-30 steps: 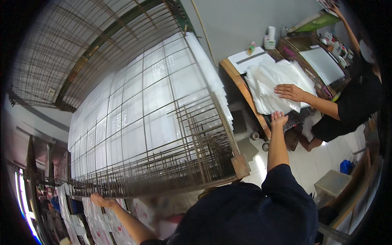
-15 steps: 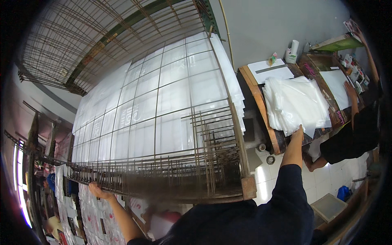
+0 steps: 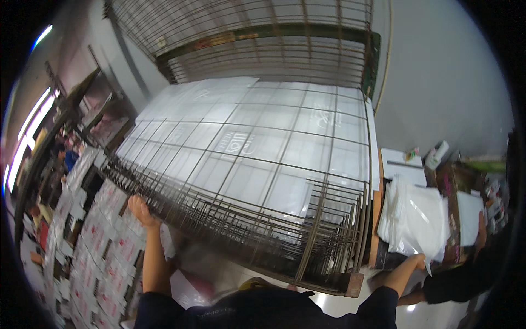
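Observation:
My left hand [image 3: 144,211] is closed on the front edge of a large wire drying rack [image 3: 320,255], toward its left end. Beneath the rack's top grid lie white, translucent plastic bags [image 3: 241,174] with pale printing, spread over the layer. Off to the right, a pile of clear-white plastic bags [image 3: 415,216] rests on a dark wooden table. My right hand [image 3: 417,262] pinches the near corner of that pile; the fingertips are partly hidden. Several lower wire shelves are stacked closely under the grid.
A raised wire shelf [image 3: 257,52] leans up behind the rack. Packed printed sheets [image 3: 104,247] stand at left. At right, another person's dark sleeve [image 3: 460,279] reaches beside a white board [image 3: 469,219]. A white bottle [image 3: 436,155] stands on the table's far side.
My view has swung left, so the rack now sits more centrally and the table farther right. Both hands stay at the rack edge and the bag pile.

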### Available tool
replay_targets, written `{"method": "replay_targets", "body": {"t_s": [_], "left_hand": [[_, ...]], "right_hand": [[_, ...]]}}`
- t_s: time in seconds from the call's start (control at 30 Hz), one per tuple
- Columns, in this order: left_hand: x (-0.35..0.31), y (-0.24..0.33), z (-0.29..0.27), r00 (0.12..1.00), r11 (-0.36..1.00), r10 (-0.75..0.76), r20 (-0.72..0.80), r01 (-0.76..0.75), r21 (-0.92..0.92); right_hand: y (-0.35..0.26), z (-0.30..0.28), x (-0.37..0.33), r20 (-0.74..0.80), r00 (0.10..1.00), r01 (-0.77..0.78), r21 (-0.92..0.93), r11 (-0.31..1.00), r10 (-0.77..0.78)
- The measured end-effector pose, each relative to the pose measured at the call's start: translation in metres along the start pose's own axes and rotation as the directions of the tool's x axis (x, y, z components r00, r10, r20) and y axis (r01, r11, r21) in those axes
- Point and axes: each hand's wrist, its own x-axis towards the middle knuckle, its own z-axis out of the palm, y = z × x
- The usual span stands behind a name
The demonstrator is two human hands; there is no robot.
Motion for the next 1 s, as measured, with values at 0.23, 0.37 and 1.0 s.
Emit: {"method": "replay_targets", "body": {"t_s": [0.23, 0.37, 1.0], "left_hand": [[0.019, 0.027, -0.001, 0.999, 0.996, -0.031, -0.018, 0.029, -0.084], [0.019, 0.029, -0.001, 0.997, 0.992, -0.056, -0.061, 0.049, -0.115], [0.019, 0.021, -0.007, 0.991, 0.991, -0.028, -0.135, 0.009, -0.137]], "right_hand": [[-0.253, 0.059, -0.1, 0.38, 0.716, 0.433, 0.417, 0.799, -0.586], [-0.394, 0.055, -0.222, 0.634, 0.031, 0.443, 0.685, 0.579, -0.773], [-0.453, -0.236, -0.806, 0.168, -0.917, -0.058, 0.84, 0.54, -0.361]]}}
